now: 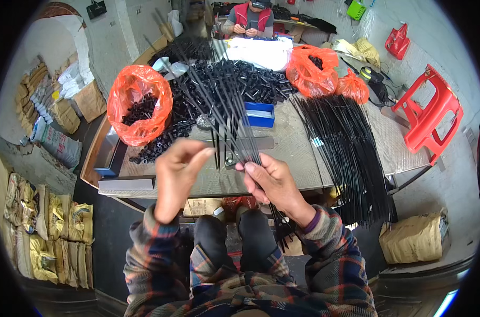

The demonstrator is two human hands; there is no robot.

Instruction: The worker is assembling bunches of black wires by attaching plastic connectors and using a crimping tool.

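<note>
My right hand [270, 178] is closed around a fanned bundle of long thin black rods [234, 119]. Their upper ends spread away over the table and look smeared by motion; the lower ends stick out below my hand, above the floor. To the left of the bundle hovers my left hand [177, 171], blurred, with its fingers loosely curled and the thumb apart from them. I see nothing held in it. Behind the rods lies a heap of short black tubular parts [197, 87]. A blue open box [259, 120] stands just beyond my right hand.
A large pile of black rods [345, 153] overhangs the table's right edge. Red plastic bags [139, 100] of black parts stand at left and back right. A red stool [430, 113] is at right. Sacks [44, 227] line the left floor. Another person [250, 21] sits across.
</note>
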